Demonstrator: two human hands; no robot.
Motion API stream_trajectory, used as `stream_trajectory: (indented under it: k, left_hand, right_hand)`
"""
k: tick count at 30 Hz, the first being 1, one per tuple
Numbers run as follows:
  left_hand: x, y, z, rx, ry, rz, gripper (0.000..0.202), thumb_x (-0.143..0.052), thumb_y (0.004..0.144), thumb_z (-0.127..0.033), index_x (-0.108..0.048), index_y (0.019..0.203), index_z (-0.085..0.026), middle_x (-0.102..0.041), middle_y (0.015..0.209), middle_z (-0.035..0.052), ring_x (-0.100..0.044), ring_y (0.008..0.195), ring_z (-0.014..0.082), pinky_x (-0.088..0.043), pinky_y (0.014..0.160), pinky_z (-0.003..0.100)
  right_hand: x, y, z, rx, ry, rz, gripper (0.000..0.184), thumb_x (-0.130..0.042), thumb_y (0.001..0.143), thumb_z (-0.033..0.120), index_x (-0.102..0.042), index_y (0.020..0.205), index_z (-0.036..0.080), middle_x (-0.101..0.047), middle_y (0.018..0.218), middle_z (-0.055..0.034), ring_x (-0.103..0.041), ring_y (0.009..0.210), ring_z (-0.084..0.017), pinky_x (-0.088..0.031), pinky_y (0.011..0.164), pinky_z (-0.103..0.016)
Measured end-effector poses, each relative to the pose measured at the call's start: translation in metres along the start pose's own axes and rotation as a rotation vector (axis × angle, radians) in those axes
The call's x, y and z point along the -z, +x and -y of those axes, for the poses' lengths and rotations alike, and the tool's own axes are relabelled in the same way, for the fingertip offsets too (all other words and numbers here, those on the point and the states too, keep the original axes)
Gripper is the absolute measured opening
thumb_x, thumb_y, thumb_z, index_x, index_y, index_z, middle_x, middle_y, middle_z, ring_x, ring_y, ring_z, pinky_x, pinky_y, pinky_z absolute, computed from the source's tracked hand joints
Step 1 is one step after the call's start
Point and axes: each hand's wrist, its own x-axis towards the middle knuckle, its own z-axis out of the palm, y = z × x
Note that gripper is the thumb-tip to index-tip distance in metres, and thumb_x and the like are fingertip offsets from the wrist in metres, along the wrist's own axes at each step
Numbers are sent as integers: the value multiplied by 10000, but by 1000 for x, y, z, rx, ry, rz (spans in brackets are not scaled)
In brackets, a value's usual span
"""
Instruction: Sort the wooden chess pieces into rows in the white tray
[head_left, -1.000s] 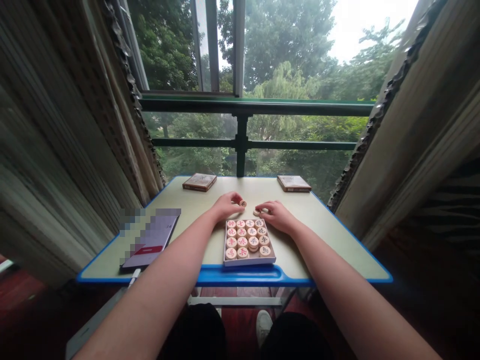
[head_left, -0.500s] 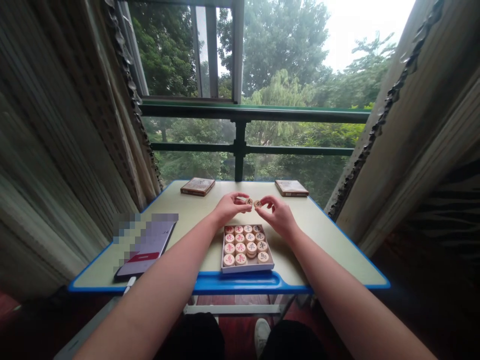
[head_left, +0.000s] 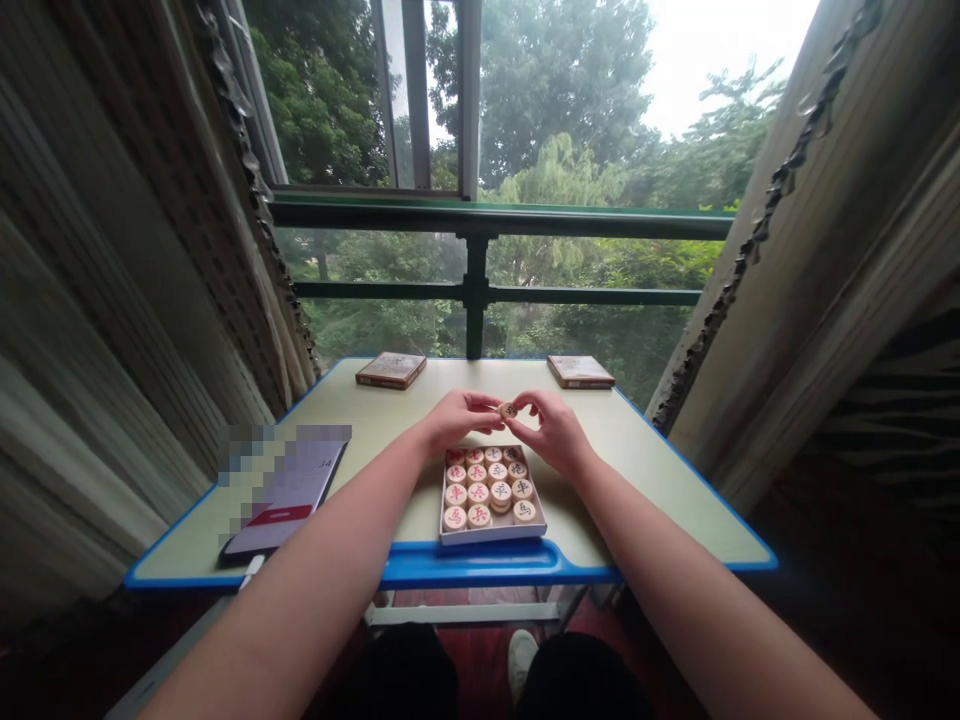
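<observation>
Above the table, just beyond the box, my two hands meet at a round wooden xiangqi piece (head_left: pixel 508 410) with a black character. My right hand (head_left: pixel 553 428) pinches it between thumb and fingers. From the other side, my left hand (head_left: pixel 459 418) is closed at the piece's edge, its fingertips touching there; whether a second piece sits behind the first I cannot make out. Below the hands, a shallow white box (head_left: pixel 491 537) holds rows of xiangqi pieces (head_left: pixel 478 494), red characters on the left and black on the right, with a gap in the front row.
Two flat brown boxes lie at the back, a left one (head_left: pixel 391 370) and a right one (head_left: pixel 581 371). A dark-edged purple item (head_left: pixel 300 490), partly blurred out, lies at the left. The pale table (head_left: pixel 660 510) has a blue rim and stands before a window between curtains.
Half a second ago each hand held its own piece, slightly apart. The hands have come together, and now just one piece shows plainly between them. The view has shifted slightly.
</observation>
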Motion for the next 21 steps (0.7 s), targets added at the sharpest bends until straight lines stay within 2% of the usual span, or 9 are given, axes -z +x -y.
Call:
stream_trajectory:
  k: [7,15,21]
  left_hand:
    - [-3,-3,-6,3,14,-6,326,-756,577,-293,-692,831,-99,-696,694,82,-646,667,170,-485,705,313]
    - [-6,-1,-2,-9,67,18,379,-766,585,-345,-687,862,-99,-681,693,69,-615,627,135,-473,655,277]
    - [-6,-6,-8,-18,118,15,417,-780,559,-356,-691,884,-109,-693,758,85,-635,703,166,-479,708,308]
  right_hand:
    - [-1,-1,4,-26,29,43,151,-629,733,285,-574,846,201,-657,812,-29,-534,655,-143,-441,625,-277]
    - [-1,-3,10,37,-13,65,150,-648,725,260,-576,843,202,-645,808,-22,-553,721,-155,-448,648,-274]
    - [-1,-5,5,104,3,48,243,-627,759,248,-590,996,212,-663,891,-41,-577,790,-166,-466,711,-297]
